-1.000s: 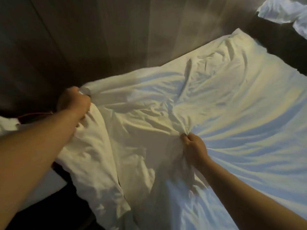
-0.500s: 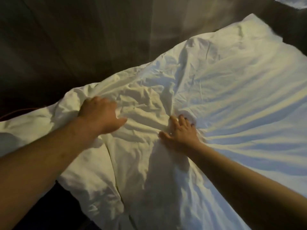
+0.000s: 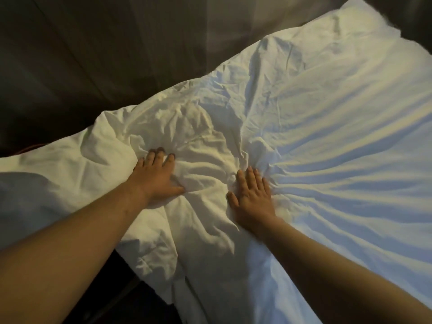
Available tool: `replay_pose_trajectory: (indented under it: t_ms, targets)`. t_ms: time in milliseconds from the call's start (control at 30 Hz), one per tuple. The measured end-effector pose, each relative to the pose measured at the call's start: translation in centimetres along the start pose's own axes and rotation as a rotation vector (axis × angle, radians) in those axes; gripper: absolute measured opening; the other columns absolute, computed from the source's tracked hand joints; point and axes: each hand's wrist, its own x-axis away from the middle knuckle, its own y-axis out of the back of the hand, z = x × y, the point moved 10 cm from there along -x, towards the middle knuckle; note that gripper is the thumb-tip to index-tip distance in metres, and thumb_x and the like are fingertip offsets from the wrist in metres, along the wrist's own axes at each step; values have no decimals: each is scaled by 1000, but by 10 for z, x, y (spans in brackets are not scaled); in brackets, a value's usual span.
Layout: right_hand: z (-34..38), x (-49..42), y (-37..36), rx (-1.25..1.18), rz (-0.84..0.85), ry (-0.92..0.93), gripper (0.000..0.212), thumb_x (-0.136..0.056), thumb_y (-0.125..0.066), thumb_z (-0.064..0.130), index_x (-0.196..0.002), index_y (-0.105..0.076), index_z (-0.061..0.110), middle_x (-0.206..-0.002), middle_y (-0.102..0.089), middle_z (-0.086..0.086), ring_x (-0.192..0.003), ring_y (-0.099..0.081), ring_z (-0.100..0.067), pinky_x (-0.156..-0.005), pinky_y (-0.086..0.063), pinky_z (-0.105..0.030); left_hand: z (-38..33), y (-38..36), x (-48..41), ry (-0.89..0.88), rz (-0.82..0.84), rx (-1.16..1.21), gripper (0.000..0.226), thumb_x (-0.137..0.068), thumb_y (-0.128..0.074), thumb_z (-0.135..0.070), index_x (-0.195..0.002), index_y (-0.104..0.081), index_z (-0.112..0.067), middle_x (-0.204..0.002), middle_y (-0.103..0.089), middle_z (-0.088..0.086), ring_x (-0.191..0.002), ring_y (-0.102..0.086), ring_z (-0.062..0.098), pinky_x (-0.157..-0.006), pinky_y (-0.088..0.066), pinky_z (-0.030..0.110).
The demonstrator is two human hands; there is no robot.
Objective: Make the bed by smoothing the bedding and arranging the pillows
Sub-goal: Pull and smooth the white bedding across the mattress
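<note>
Nearest the viewer, the white bedding (image 3: 210,272) is draped over the near edge and hangs toward the dark floor (image 3: 100,300); from there it is spread out to the far right corner. Slightly farther in, the left hand (image 3: 156,181) is laid flat on the crumpled left portion, with fingers extended and slightly spread and nothing gripped. Just right of it, the right hand (image 3: 253,199) is likewise pressed palm-down, its straight fingers close together, at the point from which long ridges fan out to the right. Between and beyond the hands the cloth is bunched into irregular creases; the far right area lies flatter. The material is judged to be light, soft and limp. It is expected to slide and re-wrinkle under local pressure, and no breakage risk is foreseen. For larger corrections, hold is best taken at an edge or corner and tension applied outward. For small creases, flat-palm strokes away from the bunched zone are advised. No pillow can be identified. Beyond the bedding, dark wall panelling (image 3: 117,54) is seen.
</note>
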Motion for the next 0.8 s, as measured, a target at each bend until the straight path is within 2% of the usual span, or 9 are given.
replay_pose_trajectory:
  t_ms: [133,200,267,367,400,500,567,700,800]
  targets:
    - [-7,46,-9,-33,113,18,72,-92,-23,58,-154,-7,24,-163,-1,-4,-149,2,-19,-121,0,-37,-26,17,29,-86,-22,55,87,-81,-54,-64,-149,-24,-20,-157,-24,10,-144,-22,31,-115,-25,44]
    - [-10,69,4,-32,99,-1,61,-93,-33,49,-148,-27,22,-158,-23,-6,-145,-21,-23,-118,-19,-38,-37,20,49,-89,38,161,71,-84,-58,-52,-145,-35,-21,-149,-39,8,-135,-39,29,-107,-36,40]
    - [-11,95,19,-72,106,-12,39,-93,-41,36,-125,-50,15,-134,-49,-9,-124,-47,-29,-100,-36,-36,-44,20,70,-38,148,280,55,-87,-56,-43,-138,-45,-24,-144,-47,7,-127,-48,29,-101,-41,37]
    - [-14,140,23,-117,273,-45,21,-92,-44,20,-104,-59,10,-113,-57,-11,-106,-56,-31,-84,-41,-33,-61,22,110,-44,250,299,19,-89,-47,-38,-98,-61,-28,-130,-59,10,-113,-57,30,-86,-43,34]
    - [-20,158,26,-163,312,-118,23,-92,-45,20,-107,-59,12,-117,-57,-10,-110,-55,-30,-87,-43,-32,-66,23,123,-69,279,232,20,-89,-46,-39,-98,-60,-29,-129,-60,9,-112,-57,30,-85,-43,34]
    - [-33,219,32,-288,406,-306,36,-94,-45,27,-127,-53,16,-137,-52,-10,-123,-50,-29,-99,-40,-31,-83,25,164,-147,323,58,43,-89,-47,-43,-130,-52,-32,-138,-55,-1,-122,-54,23,-98,-41,33]
    - [-36,265,36,-288,498,-369,41,-96,-44,30,-133,-50,13,-141,-48,-12,-126,-48,-28,-101,-38,-31,-96,32,193,-150,329,146,43,-89,-52,-40,-131,-55,-29,-134,-58,-1,-119,-57,21,-98,-44,32]
    - [-37,344,63,-392,459,-508,42,-96,-44,30,-134,-51,14,-141,-49,-11,-126,-48,-27,-102,-38,-31,-118,55,246,-121,284,477,8,-84,-64,-19,-84,-72,-20,-74,-70,-6,-78,-64,9,-66,-49,18]
    - [-39,395,87,-493,356,-601,38,-94,-44,26,-126,-57,10,-134,-55,-12,-119,-53,-28,-99,-43,-34,-137,64,284,-205,310,441,29,-83,-65,-17,-58,-58,-29,-47,-53,-14,-51,-49,-4,-46,-35,8]
